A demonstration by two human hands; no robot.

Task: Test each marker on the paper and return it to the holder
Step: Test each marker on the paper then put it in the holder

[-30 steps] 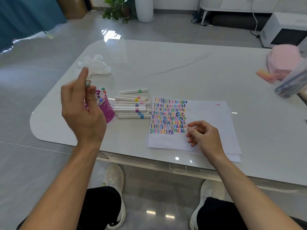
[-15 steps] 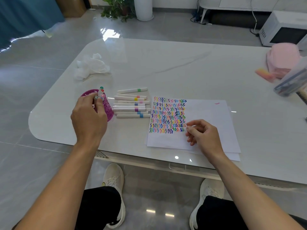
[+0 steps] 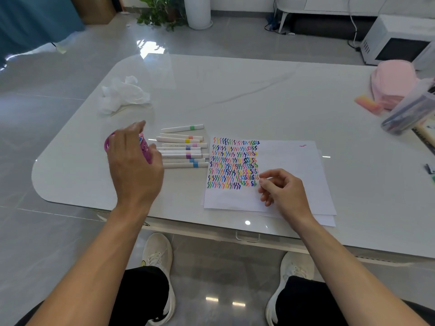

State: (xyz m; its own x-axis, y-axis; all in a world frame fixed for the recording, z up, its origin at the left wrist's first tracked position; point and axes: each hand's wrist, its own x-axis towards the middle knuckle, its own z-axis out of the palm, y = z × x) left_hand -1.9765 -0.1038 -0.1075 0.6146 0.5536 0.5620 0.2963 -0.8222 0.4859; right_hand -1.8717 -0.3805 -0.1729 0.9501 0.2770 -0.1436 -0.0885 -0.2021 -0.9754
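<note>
A purple mesh holder (image 3: 107, 144) stands left of centre on the white table, with capped marker ends (image 3: 141, 138) showing at its rim. My left hand (image 3: 133, 161) hovers over and in front of the holder, fingers stretched out, holding nothing, and hides most of it. Several white markers (image 3: 182, 149) with coloured bands lie in a row just right of the holder. The white paper (image 3: 289, 158) carries rows of coloured squiggles (image 3: 233, 163). My right hand (image 3: 282, 190) rests on the paper beside the squiggles, fingers loosely curled, with nothing visible in it.
A crumpled white tissue (image 3: 124, 95) lies at the back left. At the far right are a pink cloth (image 3: 393, 81), a clear case of pens (image 3: 409, 114) and an orange-pink eraser (image 3: 368, 104). The table's front edge (image 3: 211, 228) runs just above my knees.
My left hand came down from head height with a marker, put it into the purple holder and now has its fingers spread, holding nothing. The right hand stayed on the paper.
</note>
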